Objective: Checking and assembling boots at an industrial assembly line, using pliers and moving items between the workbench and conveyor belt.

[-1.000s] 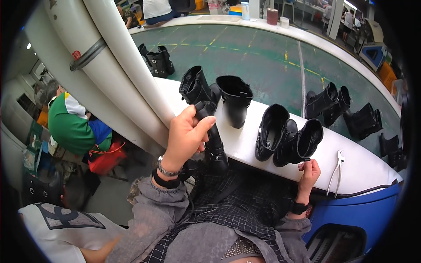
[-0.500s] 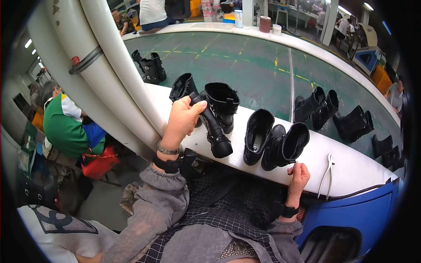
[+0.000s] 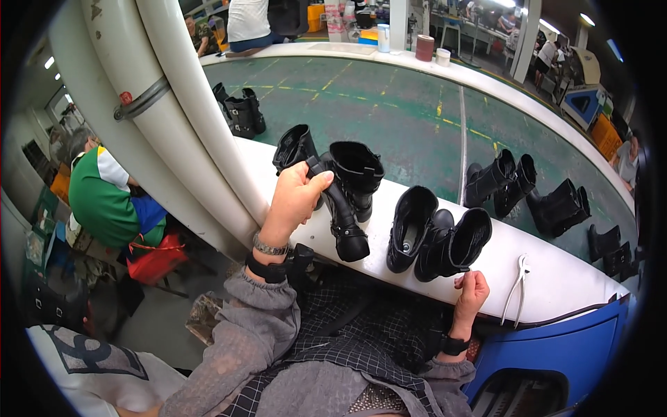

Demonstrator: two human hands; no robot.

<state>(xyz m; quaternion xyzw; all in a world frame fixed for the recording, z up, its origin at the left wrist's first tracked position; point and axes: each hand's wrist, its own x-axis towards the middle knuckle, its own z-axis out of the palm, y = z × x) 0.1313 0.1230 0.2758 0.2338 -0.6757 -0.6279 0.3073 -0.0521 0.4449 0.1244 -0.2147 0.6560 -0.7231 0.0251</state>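
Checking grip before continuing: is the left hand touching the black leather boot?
Touching. The head view shows the left hand wrapped around the black leather boot.

The scene was evenly lit from overhead lamps [image 3: 588, 19], seen as bright spots near the upper rim. Soft glare was thrown on the white pipe [image 3: 182, 90] and the white ledge [image 3: 549, 278]. The area at lower left was left dim. Straight edges were bent strongly toward the rim, and a black vignette was formed around the circular picture. Focus was kept sharp at the centre; far background detail was softened.
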